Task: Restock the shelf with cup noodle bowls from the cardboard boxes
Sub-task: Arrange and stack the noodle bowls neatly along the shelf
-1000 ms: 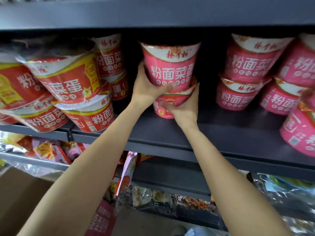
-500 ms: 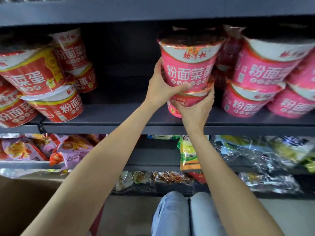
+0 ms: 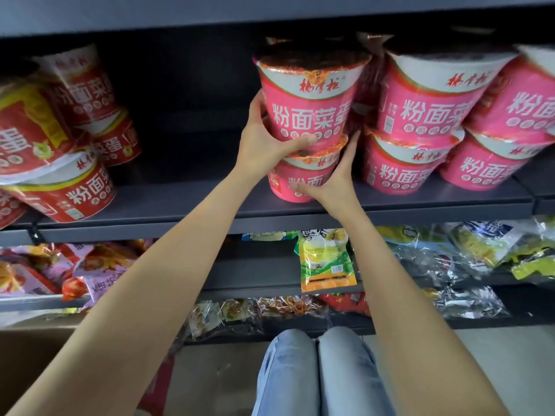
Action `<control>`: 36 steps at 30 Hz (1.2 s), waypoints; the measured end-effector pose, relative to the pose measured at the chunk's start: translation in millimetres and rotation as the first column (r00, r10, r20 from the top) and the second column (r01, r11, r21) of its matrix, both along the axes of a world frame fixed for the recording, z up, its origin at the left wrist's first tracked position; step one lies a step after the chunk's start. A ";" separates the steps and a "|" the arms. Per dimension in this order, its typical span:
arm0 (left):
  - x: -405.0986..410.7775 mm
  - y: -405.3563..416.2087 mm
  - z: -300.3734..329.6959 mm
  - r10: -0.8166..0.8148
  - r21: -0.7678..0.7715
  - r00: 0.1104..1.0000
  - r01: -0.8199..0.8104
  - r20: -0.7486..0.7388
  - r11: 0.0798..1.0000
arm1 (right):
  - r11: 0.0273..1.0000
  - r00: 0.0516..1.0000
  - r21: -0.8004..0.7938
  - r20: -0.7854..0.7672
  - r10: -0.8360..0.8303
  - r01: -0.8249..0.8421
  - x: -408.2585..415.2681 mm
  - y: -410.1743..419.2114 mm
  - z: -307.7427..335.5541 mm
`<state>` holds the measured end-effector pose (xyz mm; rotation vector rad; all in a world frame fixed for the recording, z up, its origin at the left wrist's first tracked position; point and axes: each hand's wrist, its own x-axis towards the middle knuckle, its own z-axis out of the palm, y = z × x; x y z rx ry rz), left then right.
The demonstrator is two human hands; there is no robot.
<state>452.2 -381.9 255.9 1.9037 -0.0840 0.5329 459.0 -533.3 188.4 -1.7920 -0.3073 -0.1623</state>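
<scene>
Two pink cup noodle bowls stand stacked on the dark shelf [image 3: 186, 202]. My left hand [image 3: 264, 142] grips the upper pink bowl [image 3: 309, 97] at its lower left side, thumb across the front. My right hand [image 3: 333, 178] holds the lower pink bowl [image 3: 300, 181] from its right side, fingers reaching up along its rim. The stack sits close beside more stacked pink bowls [image 3: 420, 121] to the right. Red cup noodle bowls [image 3: 69, 187] lie stacked and tilted at the shelf's left end.
A gap of bare shelf lies between the red bowls and the pink stack. Lower shelves hold snack bags [image 3: 327, 259]. A cardboard box [image 3: 27, 364] sits at the lower left. My knees in light jeans [image 3: 318, 373] are below.
The pink stack with both hands on it has shifted right along the shelf, closing up against the neighbouring pink bowls. The view has dropped slightly.
</scene>
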 end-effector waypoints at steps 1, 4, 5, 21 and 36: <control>0.6 1.2 0.1 -0.001 0.002 1.000 0.001 0.000 1.000 | 0.999 0.999 0.013 -0.024 0.037 -0.037 3.7 1.0 1.1; 3.6 2.8 -1.8 0.000 0.001 1.000 0.000 0.007 1.000 | 0.999 0.999 -0.011 -0.026 -0.041 0.040 4.9 6.5 0.7; 4.4 1.9 -2.7 0.004 -0.002 1.000 -0.004 0.011 1.000 | 0.995 0.995 -0.042 -0.008 -0.095 0.095 2.0 10.7 1.4; 6.0 -10.2 -7.8 0.039 -0.003 0.998 -0.039 0.040 0.999 | 0.875 0.871 -0.041 0.124 -0.475 0.483 -17.4 34.6 -2.8; 9.2 -3.2 -1.6 -0.043 0.054 0.998 0.045 -0.038 0.998 | 0.934 0.932 -0.090 0.146 -0.332 0.347 -20.1 8.9 1.3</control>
